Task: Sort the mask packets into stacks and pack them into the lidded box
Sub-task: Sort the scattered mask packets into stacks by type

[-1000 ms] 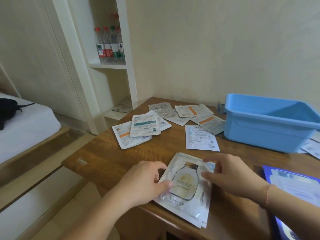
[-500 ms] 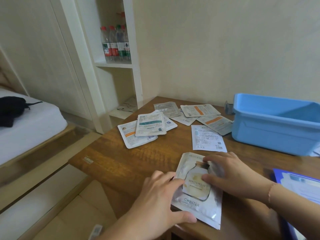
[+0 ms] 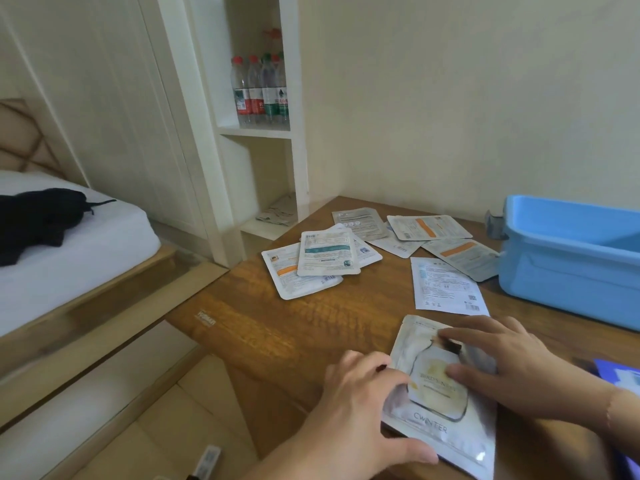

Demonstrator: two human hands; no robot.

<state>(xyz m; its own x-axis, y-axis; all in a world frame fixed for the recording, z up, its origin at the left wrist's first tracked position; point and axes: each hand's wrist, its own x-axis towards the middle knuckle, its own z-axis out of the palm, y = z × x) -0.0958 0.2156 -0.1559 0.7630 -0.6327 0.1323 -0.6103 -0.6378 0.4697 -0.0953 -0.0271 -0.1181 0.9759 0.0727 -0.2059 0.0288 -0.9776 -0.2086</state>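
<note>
Bare forearms, thin bracelet — right wrist

"CWINTER" reads on the front mask packet — print on the other packets too small to read.

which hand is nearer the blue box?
Right. The right hand lies on the CWINTER packet, just in front of the blue box. The left hand holds the packet's left edge, farther away.
</note>
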